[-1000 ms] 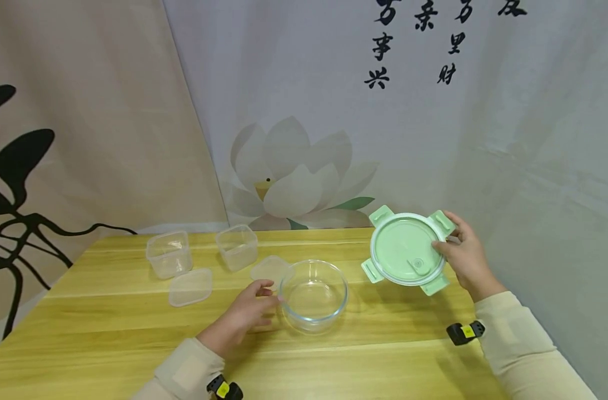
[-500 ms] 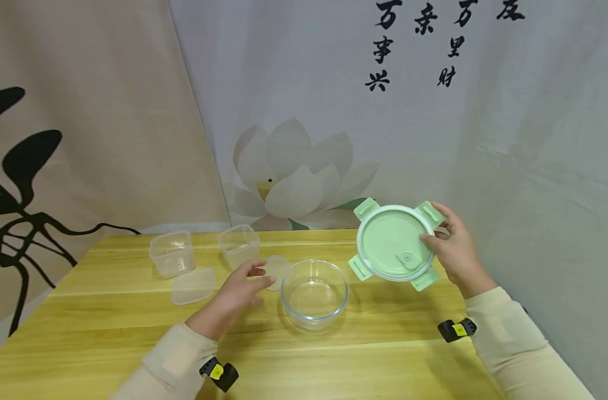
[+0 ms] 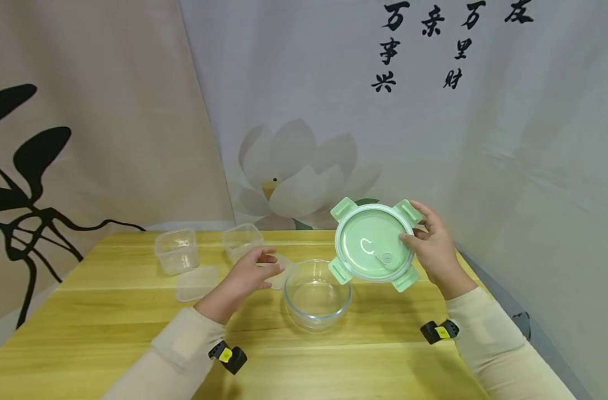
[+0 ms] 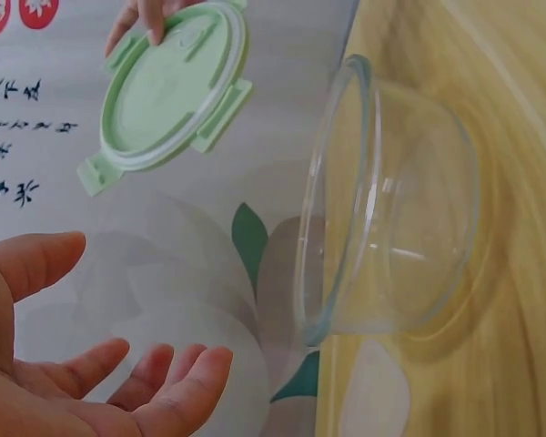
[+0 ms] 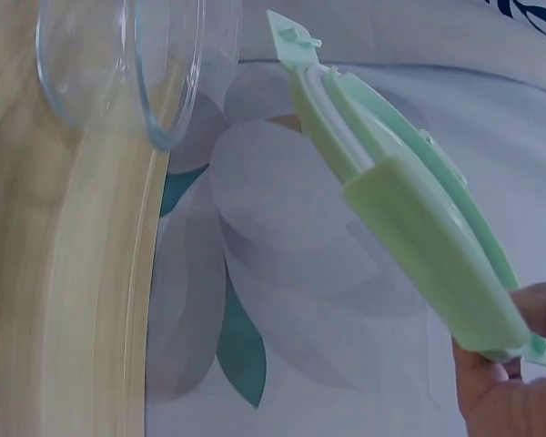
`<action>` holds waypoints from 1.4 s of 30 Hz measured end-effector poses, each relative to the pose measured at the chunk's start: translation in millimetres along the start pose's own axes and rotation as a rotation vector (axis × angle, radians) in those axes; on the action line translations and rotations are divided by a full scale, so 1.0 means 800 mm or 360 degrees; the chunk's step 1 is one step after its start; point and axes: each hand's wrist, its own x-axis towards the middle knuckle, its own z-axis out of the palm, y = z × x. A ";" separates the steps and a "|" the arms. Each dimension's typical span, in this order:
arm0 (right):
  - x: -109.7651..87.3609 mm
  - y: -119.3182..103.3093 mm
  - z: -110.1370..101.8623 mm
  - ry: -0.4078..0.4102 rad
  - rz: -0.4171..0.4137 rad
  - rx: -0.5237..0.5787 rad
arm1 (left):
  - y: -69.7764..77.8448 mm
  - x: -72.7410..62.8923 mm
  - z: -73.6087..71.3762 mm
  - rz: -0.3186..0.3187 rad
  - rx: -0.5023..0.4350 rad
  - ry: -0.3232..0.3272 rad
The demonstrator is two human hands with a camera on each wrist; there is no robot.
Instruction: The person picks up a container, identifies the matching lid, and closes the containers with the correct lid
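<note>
A round green lid point(image 3: 371, 244) with clip flaps is held up above the table by my right hand point(image 3: 436, 253), which pinches its right edge between thumb and fingers. Its underside, with a pale sealing ring, faces me. Below and left of the lid stands a round clear glass bowl point(image 3: 317, 300), upright on the table. My left hand point(image 3: 246, 278) hovers just left of the bowl, fingers spread and holding nothing. In the left wrist view the same bowl point(image 4: 391, 209) is apart from the left fingertips point(image 4: 214, 364). The right wrist view shows the lid point(image 5: 409, 218) edge-on, tilted.
Two clear plastic tubs point(image 3: 176, 253) stand at the back left of the wooden table point(image 3: 284, 366). A translucent flat lid point(image 3: 196, 283) lies before them, and another pale lid point(image 3: 282, 266) lies behind the bowl, partly hidden. A printed curtain point(image 3: 304, 83) hangs behind the table.
My right hand has carried the green lid leftward, closer to the bowl. My left hand has come up and away from the bowl's left side. The bowl stays in place.
</note>
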 end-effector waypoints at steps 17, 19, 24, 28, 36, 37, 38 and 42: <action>-0.004 -0.013 0.040 -0.0142 -0.0045 0.0221 | 0.028 0.026 0.012 -0.0011 0.0056 -0.0098; -0.003 -0.013 0.045 -0.0158 -0.0052 0.0241 | 0.031 0.028 0.015 -0.0024 0.0015 -0.0127; -0.004 -0.016 0.059 -0.0193 -0.0052 0.0291 | 0.034 0.031 0.018 -0.0028 -0.0044 -0.0203; -0.004 -0.017 0.070 -0.0215 -0.0044 0.0309 | 0.034 0.031 0.018 -0.0026 -0.0055 -0.0233; -0.004 -0.019 0.085 -0.0244 -0.0056 0.0374 | 0.038 0.030 0.015 -0.0035 -0.0043 -0.0227; -0.004 -0.019 0.087 -0.0246 -0.0060 0.0386 | 0.038 0.030 0.015 -0.0035 -0.0040 -0.0223; -0.004 -0.020 0.088 -0.0249 -0.0066 0.0397 | 0.038 0.030 0.014 -0.0033 -0.0034 -0.0222; -0.003 -0.021 0.090 -0.0259 -0.0073 0.0407 | 0.038 0.031 0.009 -0.0020 -0.0020 -0.0209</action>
